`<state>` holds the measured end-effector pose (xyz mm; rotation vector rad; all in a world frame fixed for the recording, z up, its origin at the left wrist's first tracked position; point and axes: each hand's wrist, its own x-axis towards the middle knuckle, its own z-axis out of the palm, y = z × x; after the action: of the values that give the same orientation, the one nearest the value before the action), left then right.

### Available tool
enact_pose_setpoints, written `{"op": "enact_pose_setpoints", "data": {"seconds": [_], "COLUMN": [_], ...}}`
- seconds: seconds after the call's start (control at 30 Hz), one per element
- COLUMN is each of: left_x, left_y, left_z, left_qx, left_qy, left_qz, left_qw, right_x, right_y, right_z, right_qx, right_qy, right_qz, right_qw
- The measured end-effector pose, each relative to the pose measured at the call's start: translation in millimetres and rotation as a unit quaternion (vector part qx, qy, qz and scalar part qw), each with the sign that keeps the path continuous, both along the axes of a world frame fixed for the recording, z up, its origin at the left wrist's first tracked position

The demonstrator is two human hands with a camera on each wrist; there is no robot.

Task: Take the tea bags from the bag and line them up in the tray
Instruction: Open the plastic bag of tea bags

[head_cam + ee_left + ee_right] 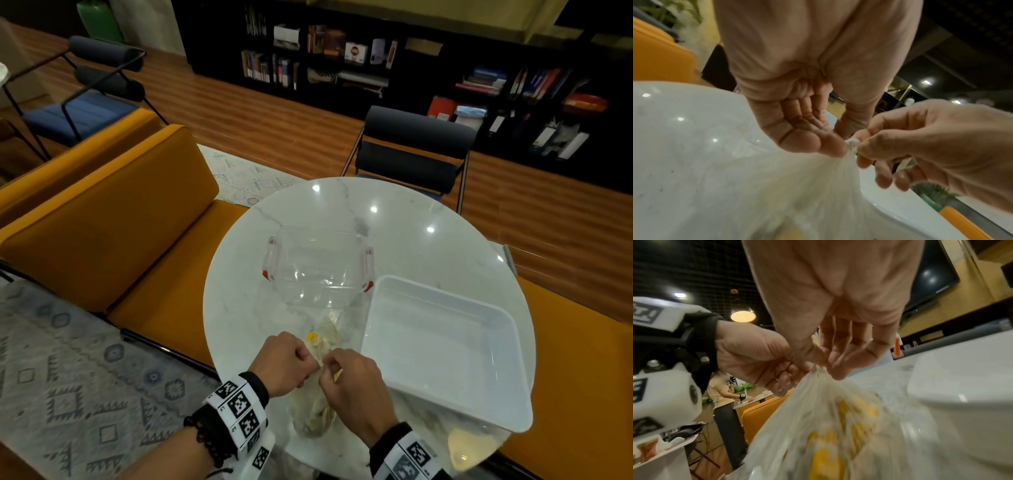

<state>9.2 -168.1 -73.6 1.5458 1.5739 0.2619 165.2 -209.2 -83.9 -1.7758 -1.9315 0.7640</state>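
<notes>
A clear plastic bag [313,413] of yellow-tagged tea bags [826,459] lies on the round marble table [428,246] near its front edge. Its neck is tied in a knot [853,144]. My left hand [286,363] pinches the gathered neck from the left, thumb and fingers curled. From the right, my right hand [349,380] pinches the knot itself. In the wrist views the left hand [834,142] and right hand [828,368] meet at the knot, with the bag [828,418] stretched below them. The white tray [438,349] stands just right of the bag with nothing in it.
A clear lidded container [318,270] with red clips sits behind the bag, left of the tray's far corner. Orange benches [113,246] run along the table's left and right sides. A dark chair [411,154] stands beyond the table. Another person [721,394] stands far behind me.
</notes>
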Motion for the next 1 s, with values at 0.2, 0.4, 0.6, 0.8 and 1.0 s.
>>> {"op": "enact_pose_setpoints", "data": {"seconds": [0.2,0.4,0.6,0.8,1.0], "left_x": [3,5,0,5,4], "left_y": [4,4,5,9,14], "left_z": [6,4,-1,6,12], "left_qx": [0.012,0.005,-0.024,0.011,-0.018], "left_qy": [0.008,0.001,-0.018,-0.011,-0.019], "left_qz": [-0.029,0.0,0.01,-0.038,-0.045], "left_qw": [0.999,1.0,1.0,0.999,0.999], "right_x": [-2,-3,6,5,2], "right_y": [12,9,0,12,19], "right_z": [14,4,-3,16,14], "right_qx": [-0.027,0.016,-0.004,-0.011,-0.048], "right_qy": [-0.115,-0.115,0.012,-0.086,-0.083], "right_qz": [0.092,0.082,-0.009,0.095,0.092], "right_qw": [0.989,0.99,1.0,0.992,0.991]}}
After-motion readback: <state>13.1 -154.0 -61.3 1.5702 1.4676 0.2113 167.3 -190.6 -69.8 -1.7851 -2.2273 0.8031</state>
